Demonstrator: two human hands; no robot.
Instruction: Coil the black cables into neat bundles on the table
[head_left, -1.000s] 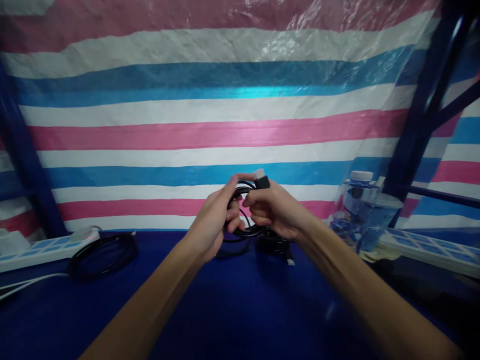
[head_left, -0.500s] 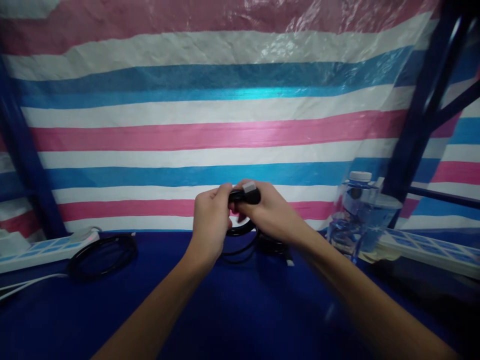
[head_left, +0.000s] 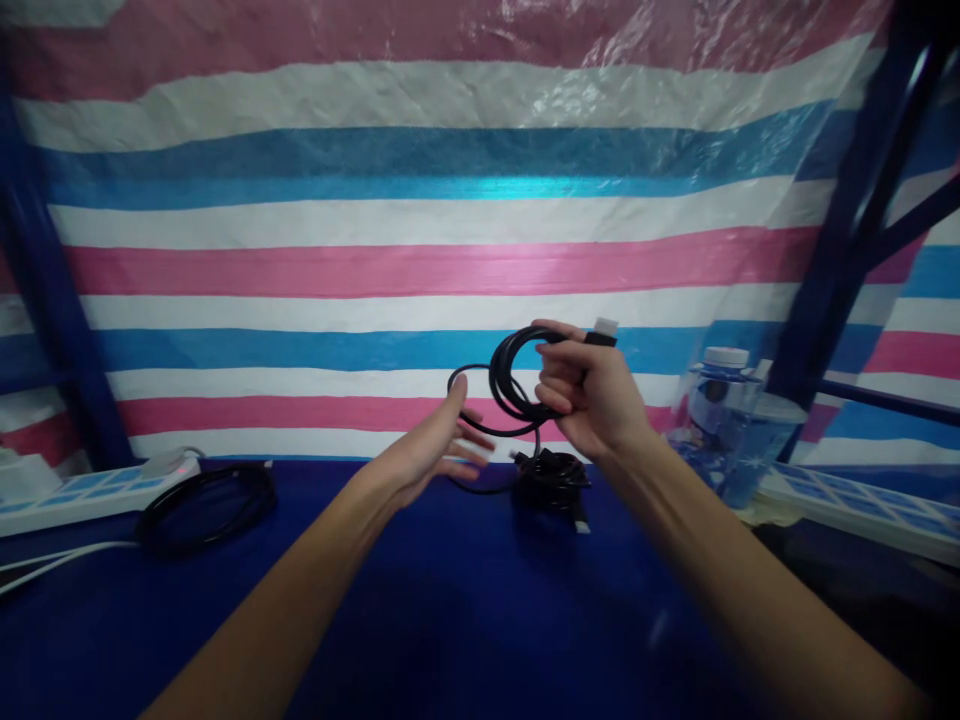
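My right hand (head_left: 600, 392) is closed round a coiled black cable (head_left: 504, 372), whose loops hang to the left of the fingers. A plug with a light metal end sticks up above that hand. Left of the coil is my left hand (head_left: 431, 445), its thumb raised and its fingers spread, with a loose loop of the cable passing by the thumb and fingers. Whether they touch the loop is hard to tell. Behind and below the coil, a black cable bundle (head_left: 553, 482) lies on the blue table (head_left: 465, 610).
Another coiled black cable (head_left: 206, 508) lies at the left beside a white power strip (head_left: 97, 500). On the right stand a clear bottle (head_left: 712, 410) and a cup (head_left: 766, 440), near a second power strip (head_left: 862, 510). A striped sheet (head_left: 420, 270) hangs behind.
My right hand has moved right with the plug and coil. My left hand has let go of the cable, lowered slightly and opened. The coil's loops now show fully.
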